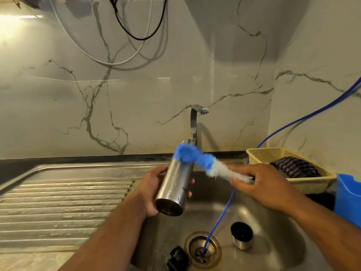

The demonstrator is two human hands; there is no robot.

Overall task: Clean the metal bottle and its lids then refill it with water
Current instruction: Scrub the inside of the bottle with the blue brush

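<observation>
The ribbed draining board (64, 202) of the bench filled the lower left of the frame. Just right of it, at centre, my left grip (150, 192) was wrapped round the lower body of the bottle (175, 182). I held it tilted over the sink (273, 247), base toward me and mouth pointing up toward the tap (195, 122). A black cap (176, 258) lay below it at the bottom edge, beside the drain (203, 250). The blue head of the brush (205, 163) was at the bottle's mouth, blurred, so I could not tell whether it was inside. A steel cup lid (242, 238) stood on the sink floor at lower right of centre. My right grip (261, 182) was clenched on the brush's white stem.

I judged the job about midway. The lids were off and the bottle was being scrubbed. Both lids were waiting in the sink, and whether they had been washed I could not tell. Rinsing and refilling were not yet done, and I saw no water running.
</observation>
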